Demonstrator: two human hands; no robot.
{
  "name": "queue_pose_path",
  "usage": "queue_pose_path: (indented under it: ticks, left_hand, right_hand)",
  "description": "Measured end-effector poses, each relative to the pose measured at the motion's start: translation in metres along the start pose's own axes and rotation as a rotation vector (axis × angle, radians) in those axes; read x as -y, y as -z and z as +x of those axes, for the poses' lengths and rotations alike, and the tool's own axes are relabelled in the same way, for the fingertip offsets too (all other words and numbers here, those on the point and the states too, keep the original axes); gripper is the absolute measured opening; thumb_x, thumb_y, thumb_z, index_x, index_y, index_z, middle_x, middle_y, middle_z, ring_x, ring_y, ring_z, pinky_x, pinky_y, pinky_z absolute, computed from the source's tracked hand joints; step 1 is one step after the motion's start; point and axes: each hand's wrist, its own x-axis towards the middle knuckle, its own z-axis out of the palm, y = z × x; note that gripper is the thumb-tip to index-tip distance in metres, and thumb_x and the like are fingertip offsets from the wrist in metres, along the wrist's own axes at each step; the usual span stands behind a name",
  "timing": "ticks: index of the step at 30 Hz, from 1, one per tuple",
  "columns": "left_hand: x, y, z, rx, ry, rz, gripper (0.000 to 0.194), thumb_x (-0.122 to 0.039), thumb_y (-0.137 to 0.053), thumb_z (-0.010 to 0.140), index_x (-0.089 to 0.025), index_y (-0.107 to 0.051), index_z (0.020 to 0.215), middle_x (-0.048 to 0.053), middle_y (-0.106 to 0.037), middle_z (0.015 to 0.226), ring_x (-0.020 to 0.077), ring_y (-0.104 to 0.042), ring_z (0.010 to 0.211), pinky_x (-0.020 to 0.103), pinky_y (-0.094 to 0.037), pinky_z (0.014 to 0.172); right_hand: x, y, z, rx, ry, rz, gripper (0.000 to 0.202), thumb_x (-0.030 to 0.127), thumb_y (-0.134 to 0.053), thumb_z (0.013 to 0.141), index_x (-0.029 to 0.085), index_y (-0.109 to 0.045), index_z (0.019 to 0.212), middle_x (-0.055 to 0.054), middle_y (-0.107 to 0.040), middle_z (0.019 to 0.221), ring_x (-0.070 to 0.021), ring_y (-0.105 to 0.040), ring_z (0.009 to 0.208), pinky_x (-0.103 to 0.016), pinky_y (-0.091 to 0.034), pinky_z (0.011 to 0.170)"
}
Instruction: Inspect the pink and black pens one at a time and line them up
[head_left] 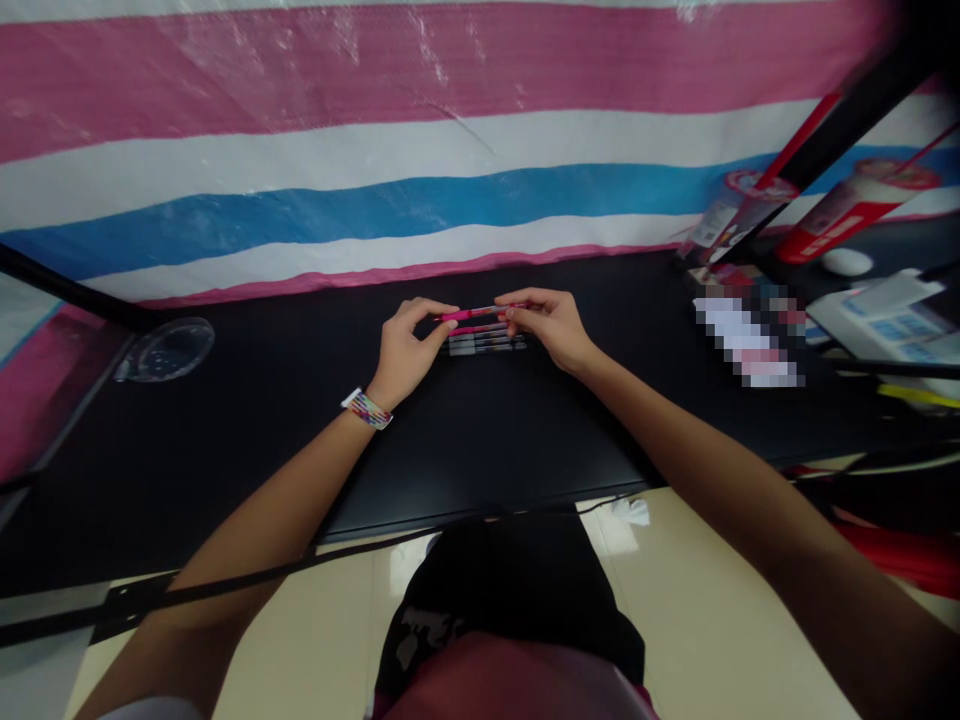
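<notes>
Both my hands hold one pink pen (459,316) level between them over the black table (480,430). My left hand (409,345) pinches its pink end with thumb and finger. At the other end, the fingers of my right hand (551,322) are closed on the clear barrel. Just below lie several pens (487,342) side by side in a neat row, one with a pink grip and others with grey ones. My hands partly cover the ends of the upper ones.
A clear plastic lid (169,350) lies at the left. Drink cups with straws (739,210) (855,205), a white round object (847,262) and a white box (885,315) stand at the right. A striped sheet (375,210) hangs behind; a black bar (225,580) crosses the lower left.
</notes>
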Motion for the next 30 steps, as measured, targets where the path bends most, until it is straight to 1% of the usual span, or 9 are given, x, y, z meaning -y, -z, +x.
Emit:
queue_pose_path:
  ticks: [4, 8, 10, 13, 15, 18, 22, 26, 30]
  left_hand:
    - [-0.004, 0.001, 0.001, -0.03, -0.046, -0.017, 0.014, -0.019, -0.082, 0.097, -0.028, -0.086, 0.107, 0.003, -0.085, 0.107, 0.0247, -0.075, 0.103, 0.045, -0.058, 0.099]
    - [-0.002, 0.001, 0.0, -0.02, -0.011, -0.041, 0.012, -0.021, -0.083, 0.097, -0.027, -0.086, 0.108, 0.004, -0.086, 0.107, 0.0246, -0.076, 0.102, 0.045, -0.059, 0.1]
    - [0.0, 0.0, 0.001, -0.005, 0.021, -0.084, 0.011, -0.026, -0.083, 0.098, -0.027, -0.086, 0.109, 0.005, -0.086, 0.108, 0.0246, -0.077, 0.103, 0.045, -0.06, 0.1]
    - [0.003, 0.0, 0.002, -0.012, 0.042, -0.14, 0.013, -0.032, -0.083, 0.099, -0.026, -0.086, 0.11, 0.006, -0.087, 0.112, 0.0251, -0.079, 0.106, 0.045, -0.061, 0.101]
    - [0.004, 0.0, 0.002, -0.027, 0.047, -0.156, 0.015, -0.036, -0.083, 0.1, -0.026, -0.086, 0.111, 0.007, -0.087, 0.114, 0.0252, -0.08, 0.107, 0.044, -0.061, 0.102]
    - [0.003, 0.0, 0.002, -0.042, 0.05, -0.158, 0.017, -0.038, -0.083, 0.1, -0.027, -0.086, 0.112, 0.006, -0.087, 0.114, 0.0249, -0.08, 0.108, 0.044, -0.062, 0.102]
    - [0.001, -0.001, 0.001, -0.071, 0.02, -0.145, 0.016, -0.037, -0.083, 0.1, -0.027, -0.086, 0.112, 0.006, -0.086, 0.113, 0.0244, -0.079, 0.105, 0.043, -0.062, 0.101]
    - [-0.002, -0.001, 0.002, -0.066, -0.018, -0.121, 0.015, -0.037, -0.084, 0.1, -0.027, -0.086, 0.111, 0.005, -0.086, 0.11, 0.0239, -0.078, 0.104, 0.042, -0.061, 0.099]
    - [-0.004, -0.002, 0.002, -0.065, -0.011, -0.124, 0.017, -0.041, -0.083, 0.101, -0.027, -0.086, 0.112, 0.006, -0.086, 0.11, 0.0239, -0.078, 0.103, 0.042, -0.061, 0.098]
  right_hand:
    - [0.003, -0.002, -0.001, 0.005, -0.015, 0.057, 0.025, 0.038, -0.091, 0.083, 0.024, -0.089, 0.103, -0.004, -0.081, 0.085, -0.0188, -0.069, 0.069, -0.044, -0.06, 0.082]
    - [0.009, -0.003, -0.002, 0.013, -0.083, 0.166, 0.034, 0.037, -0.091, 0.08, 0.025, -0.086, 0.112, -0.004, -0.082, 0.089, -0.0198, -0.071, 0.073, -0.044, -0.062, 0.085]
    - [0.012, -0.002, -0.002, 0.052, -0.151, 0.266, 0.037, 0.043, -0.085, 0.085, 0.024, -0.085, 0.117, -0.006, -0.083, 0.095, -0.0226, -0.073, 0.083, -0.045, -0.063, 0.09]
    - [0.017, 0.0, -0.003, 0.168, -0.27, 0.388, 0.048, 0.056, -0.07, 0.092, 0.021, -0.084, 0.123, -0.012, -0.085, 0.112, -0.0282, -0.076, 0.099, -0.047, -0.064, 0.095]
    - [0.021, 0.0, -0.004, 0.224, -0.325, 0.419, 0.055, 0.059, -0.064, 0.092, 0.021, -0.081, 0.128, -0.014, -0.085, 0.121, -0.0311, -0.076, 0.106, -0.048, -0.065, 0.095]
    - [0.025, -0.003, -0.005, 0.244, -0.34, 0.433, 0.059, 0.06, -0.062, 0.09, 0.023, -0.078, 0.134, -0.013, -0.084, 0.126, -0.032, -0.075, 0.107, -0.048, -0.065, 0.092]
    - [0.026, -0.005, -0.007, 0.231, -0.332, 0.484, 0.056, 0.055, -0.063, 0.09, 0.025, -0.076, 0.136, -0.011, -0.084, 0.122, -0.0289, -0.073, 0.1, -0.044, -0.065, 0.085]
    - [0.023, -0.005, -0.007, 0.208, -0.312, 0.545, 0.045, 0.049, -0.066, 0.092, 0.026, -0.078, 0.129, -0.008, -0.083, 0.109, -0.026, -0.071, 0.093, -0.041, -0.064, 0.083]
    - [0.023, -0.007, -0.007, 0.192, -0.301, 0.526, 0.049, 0.054, -0.064, 0.093, 0.026, -0.077, 0.131, -0.008, -0.082, 0.108, -0.0262, -0.072, 0.095, -0.042, -0.065, 0.085]
